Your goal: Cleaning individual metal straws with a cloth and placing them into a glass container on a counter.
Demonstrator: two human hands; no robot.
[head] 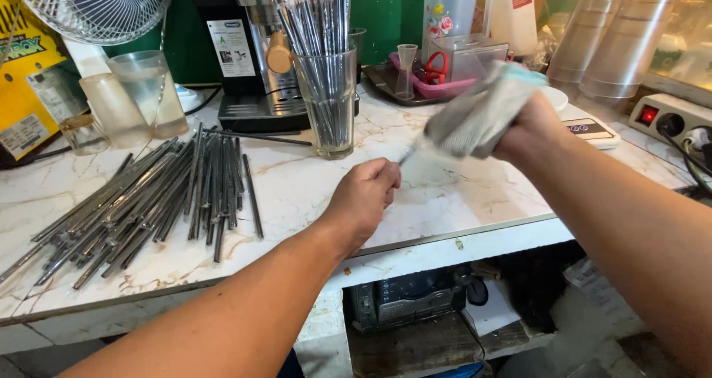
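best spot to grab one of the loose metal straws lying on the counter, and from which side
Probably pinch a stray straw at the pile's right edge near its middle, coming from above. It lies flat and apart from the metal straws heaped left of it, with bare marble counter to its right giving fingers room.

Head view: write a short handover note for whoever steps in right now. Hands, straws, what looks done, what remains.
Left hand: closed fist pinching one end of a metal straw above the marble counter.
Right hand: gripping a grey cloth wrapped around that straw, blurred.
Done, apparently: a bunch of straws standing upright in the glass.
Left, apparently: the large pile of loose straws lying flat on the counter's left side.
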